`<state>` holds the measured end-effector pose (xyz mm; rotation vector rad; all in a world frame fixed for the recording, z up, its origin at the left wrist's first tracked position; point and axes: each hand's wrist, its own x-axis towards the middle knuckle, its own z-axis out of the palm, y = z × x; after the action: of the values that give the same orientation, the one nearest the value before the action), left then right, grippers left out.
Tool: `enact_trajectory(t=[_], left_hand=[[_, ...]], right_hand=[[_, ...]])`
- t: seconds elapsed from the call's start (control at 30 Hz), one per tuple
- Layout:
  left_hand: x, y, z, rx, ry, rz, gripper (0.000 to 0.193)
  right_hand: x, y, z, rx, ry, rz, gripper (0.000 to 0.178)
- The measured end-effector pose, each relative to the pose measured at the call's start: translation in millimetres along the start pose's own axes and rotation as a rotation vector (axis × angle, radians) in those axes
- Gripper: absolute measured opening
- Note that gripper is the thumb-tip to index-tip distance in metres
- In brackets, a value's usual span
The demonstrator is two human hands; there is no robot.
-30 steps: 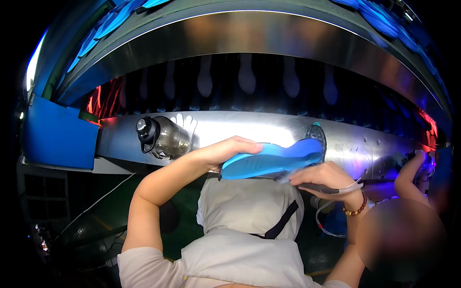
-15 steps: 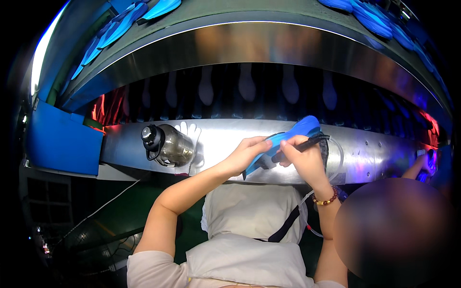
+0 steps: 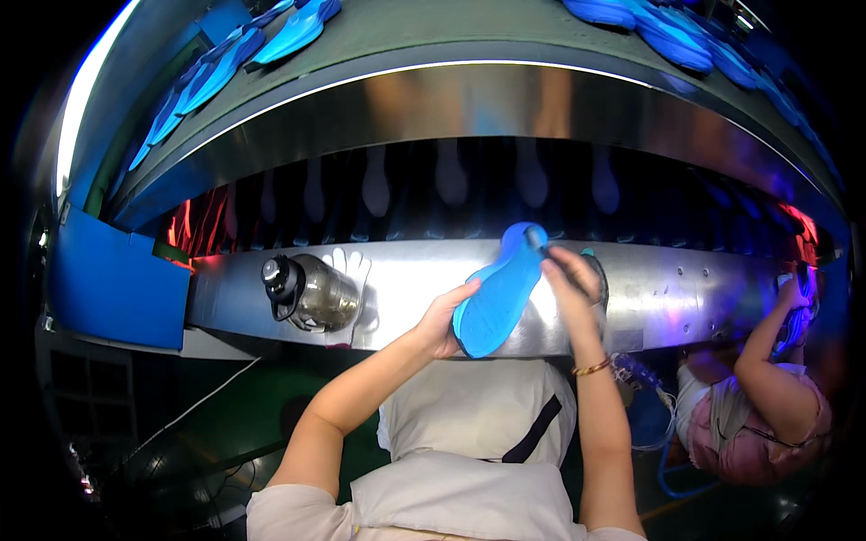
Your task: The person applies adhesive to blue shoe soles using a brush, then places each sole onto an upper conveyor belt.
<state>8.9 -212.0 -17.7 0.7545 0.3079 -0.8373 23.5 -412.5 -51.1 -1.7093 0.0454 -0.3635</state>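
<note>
A bright blue shoe insole (image 3: 499,302) is tilted above the metal ledge, its broad end toward me and its heel end pointing away. My left hand (image 3: 444,317) grips it by the left edge of the broad end, thumb on top. In my right hand (image 3: 577,293), smeared by motion, is a dark stick-like tool (image 3: 557,255). The tool's broad greyish tip (image 3: 536,238) is at the insole's heel end; I cannot tell whether it touches. Partly behind my right hand sits a dark-rimmed round thing (image 3: 603,279).
A smoky bottle (image 3: 325,296) with a black lid stands on the metal ledge (image 3: 406,279), beside a white glove (image 3: 350,266). Blue insoles (image 3: 298,34) lie on the green belt (image 3: 433,25) above. At right, another person's hand (image 3: 792,293) works under purple light.
The insole has turned its broad blue face up and swung its heel end leftward. My right hand has moved the tool up to the heel end. The view has shifted, showing more of the co-worker.
</note>
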Motion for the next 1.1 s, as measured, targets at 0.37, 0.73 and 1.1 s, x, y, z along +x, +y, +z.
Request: enact_trajectory(t=[0.37, 0.73, 1.1], left_hand=[[5.8, -5.2, -3.7, -0.124, -0.106, -0.071, 0.053], [17.5, 0.3, -29.5, -0.023, 0.069, 0.133, 0.052], [-57.1, 56.6, 2.7, 0.465, -0.007, 0.378, 0.055]], right_hand=[[-41.8, -42.4, 18.2, -0.418, -0.145, -0.223, 0.038], [-80.1, -59.4, 17.2, 0.004, -0.309, -0.150, 0.024], [-72.4, -27.6, -108.0, 1.102, 0.298, 0.339, 0.045]])
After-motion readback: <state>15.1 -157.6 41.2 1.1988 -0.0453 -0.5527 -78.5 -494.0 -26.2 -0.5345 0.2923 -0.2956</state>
